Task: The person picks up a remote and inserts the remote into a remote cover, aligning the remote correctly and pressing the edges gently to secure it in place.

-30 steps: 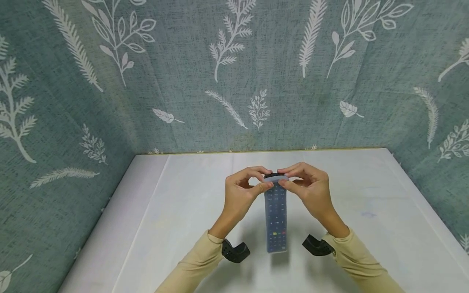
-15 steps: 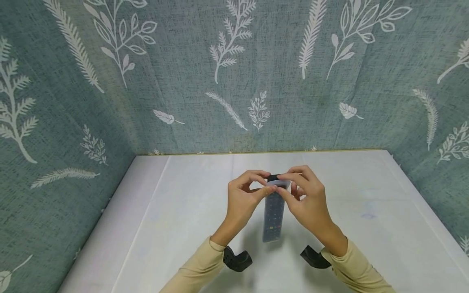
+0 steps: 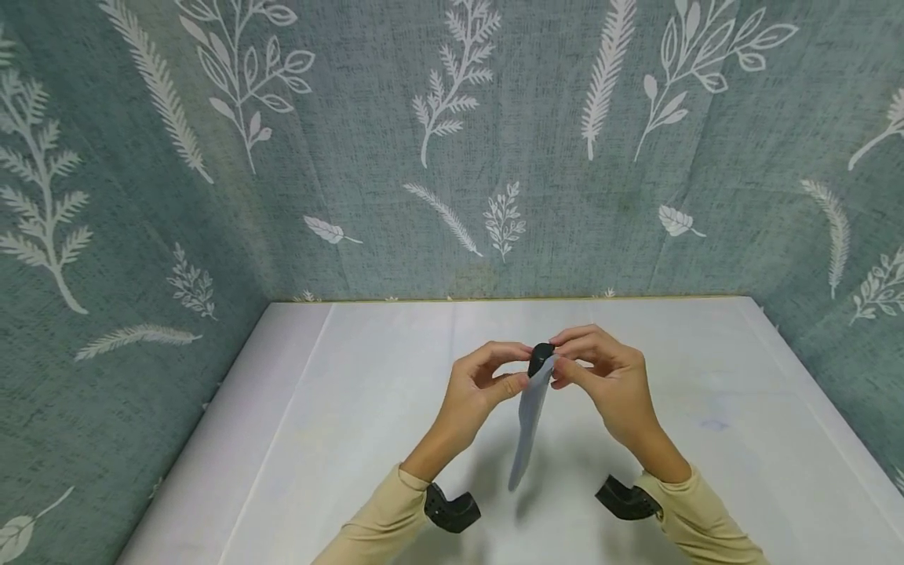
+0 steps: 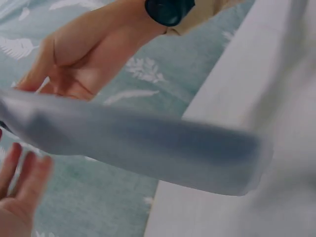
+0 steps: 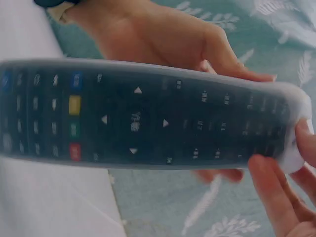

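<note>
A dark remote control (image 3: 541, 358) hangs upright above the table inside a translucent silicone cover (image 3: 531, 424). Its black top end sticks out of the cover's upper opening. My left hand (image 3: 475, 386) pinches that top end between thumb and index finger. From the other side, my right hand (image 3: 609, 384) pinches the cover's upper rim beside it. In the right wrist view, the buttons of the remote control (image 5: 148, 123) show through the cover, among them yellow, red, green and blue ones. The left wrist view has the back of the cover (image 4: 158, 148), blurred.
The white table (image 3: 339, 439) lies under both hands. Green leaf-patterned cloth (image 3: 381, 235) rises behind it and at both sides. Black camera mounts (image 3: 452, 510) sit on both wrists.
The remote control in its cover has turned from face-on to nearly edge-on in the head view. Both hands have shifted slightly right, and the black end is more plainly visible between them.
</note>
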`<state>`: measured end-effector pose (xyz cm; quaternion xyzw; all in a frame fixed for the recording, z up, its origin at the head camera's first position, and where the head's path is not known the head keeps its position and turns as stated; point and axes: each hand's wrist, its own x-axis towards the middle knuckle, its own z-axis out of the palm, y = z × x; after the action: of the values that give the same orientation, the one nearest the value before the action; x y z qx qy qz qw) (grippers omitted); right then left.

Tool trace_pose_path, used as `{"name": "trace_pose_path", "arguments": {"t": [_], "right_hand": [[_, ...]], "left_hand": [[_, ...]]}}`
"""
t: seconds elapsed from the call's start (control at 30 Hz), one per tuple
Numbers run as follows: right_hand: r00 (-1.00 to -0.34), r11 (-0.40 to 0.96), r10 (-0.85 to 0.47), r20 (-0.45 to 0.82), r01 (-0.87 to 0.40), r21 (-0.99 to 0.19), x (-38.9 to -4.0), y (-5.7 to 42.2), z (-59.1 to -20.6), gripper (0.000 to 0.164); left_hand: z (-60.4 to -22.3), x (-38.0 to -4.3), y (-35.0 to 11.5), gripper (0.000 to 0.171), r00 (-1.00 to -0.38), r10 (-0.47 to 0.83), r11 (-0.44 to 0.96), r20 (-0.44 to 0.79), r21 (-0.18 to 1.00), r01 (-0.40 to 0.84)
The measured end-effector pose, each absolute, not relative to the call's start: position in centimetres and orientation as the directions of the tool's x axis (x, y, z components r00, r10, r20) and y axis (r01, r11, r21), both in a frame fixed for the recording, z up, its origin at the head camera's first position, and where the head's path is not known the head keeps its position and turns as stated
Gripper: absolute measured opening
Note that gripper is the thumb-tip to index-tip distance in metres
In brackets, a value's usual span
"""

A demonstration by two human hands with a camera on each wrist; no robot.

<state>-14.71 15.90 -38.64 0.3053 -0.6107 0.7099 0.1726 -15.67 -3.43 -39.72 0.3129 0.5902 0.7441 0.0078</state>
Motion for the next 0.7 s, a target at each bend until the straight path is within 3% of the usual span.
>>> {"name": "trace_pose_path", "arguments": {"t": [0.17,0.3,0.4,0.5,0.7], "right_hand": [[-0.826,-0.204,-0.196,0.528,-0.492,-0.846,-14.7,16.1,-38.9,0.009],[-0.826,-0.177,-0.217,0.52,-0.49,-0.853,-14.4,16.1,-39.1,0.018],[-0.756,-0.146,-0.208,0.621,-0.604,-0.784,-14.1,15.9,-39.5,0.032],[-0.632,-0.135,-0.202,0.748,-0.738,-0.661,-14.0,15.6,-39.9,0.039],[-0.401,-0.169,-0.182,0.898,-0.887,-0.43,-14.4,15.7,-40.4,0.03]], "left_hand": [[-39.7,-15.5,-3.8,0.037,-0.812,0.485,-0.211,0.324,0.945,0.25],[-39.9,-15.5,-3.7,0.039,-0.859,0.447,-0.153,0.249,0.968,0.201],[-40.3,-15.5,-3.5,0.04,-0.901,0.364,-0.114,0.238,0.971,0.211],[-40.4,-15.3,-3.3,0.04,-0.927,0.291,-0.096,0.237,0.971,0.218],[-40.0,-14.5,-3.0,0.042,-0.944,0.258,-0.117,0.207,0.976,0.183]]}}
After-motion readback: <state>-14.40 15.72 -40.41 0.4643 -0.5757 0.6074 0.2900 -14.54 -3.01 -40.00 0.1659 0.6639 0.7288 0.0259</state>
